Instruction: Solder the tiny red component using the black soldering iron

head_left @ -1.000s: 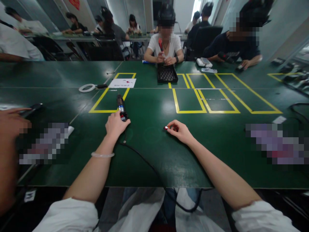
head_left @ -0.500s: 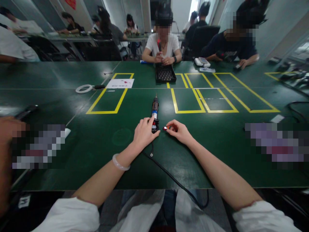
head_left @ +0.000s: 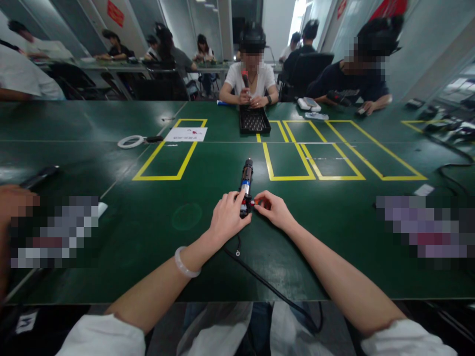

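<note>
My left hand is closed round the near end of an opened electric screwdriver, whose casing is partly off, baring a silver and blue motor section. It points away from me, with its tip toward the far side of the table. Between the fingertips of my right hand is a small red part, held against the screwdriver's right side; whether it is seated there I cannot tell. A black cable runs from under my left wrist over the table edge, beside a short wire with a ring terminal.
Yellow tape outlines mark the green table. Farther off lie a printed card, a coiled white cable and a black tray before a person opposite. Blurred-out items flank me on both sides.
My right hand has brought the small red part up to the screwdriver's side. The screwdriver and my left hand have shifted slightly right and nearer, and the tool is turned a little.
</note>
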`<state>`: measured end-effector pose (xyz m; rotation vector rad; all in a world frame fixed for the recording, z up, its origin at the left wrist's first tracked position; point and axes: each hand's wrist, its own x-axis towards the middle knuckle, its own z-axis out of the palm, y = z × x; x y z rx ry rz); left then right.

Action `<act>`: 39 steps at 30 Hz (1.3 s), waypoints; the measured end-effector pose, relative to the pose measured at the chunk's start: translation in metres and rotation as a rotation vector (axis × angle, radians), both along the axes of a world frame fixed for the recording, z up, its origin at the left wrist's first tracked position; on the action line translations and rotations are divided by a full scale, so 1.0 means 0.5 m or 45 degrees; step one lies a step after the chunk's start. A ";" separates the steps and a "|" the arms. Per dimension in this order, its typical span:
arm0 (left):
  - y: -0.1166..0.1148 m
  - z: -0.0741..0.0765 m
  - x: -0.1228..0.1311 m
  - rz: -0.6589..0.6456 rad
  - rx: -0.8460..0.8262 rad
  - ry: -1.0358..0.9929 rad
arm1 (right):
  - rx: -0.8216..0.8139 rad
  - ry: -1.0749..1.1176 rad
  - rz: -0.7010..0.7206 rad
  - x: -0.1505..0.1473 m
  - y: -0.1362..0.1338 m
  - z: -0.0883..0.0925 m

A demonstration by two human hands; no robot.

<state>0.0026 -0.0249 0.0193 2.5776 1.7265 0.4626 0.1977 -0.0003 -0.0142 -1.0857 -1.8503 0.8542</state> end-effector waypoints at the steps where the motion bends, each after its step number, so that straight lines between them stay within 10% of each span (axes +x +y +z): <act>1: -0.002 -0.001 0.001 -0.012 0.000 -0.002 | 0.017 -0.028 0.001 -0.001 0.000 -0.002; 39: 0.024 0.022 -0.031 0.098 -0.034 0.121 | 0.188 -0.197 0.039 -0.001 -0.020 0.007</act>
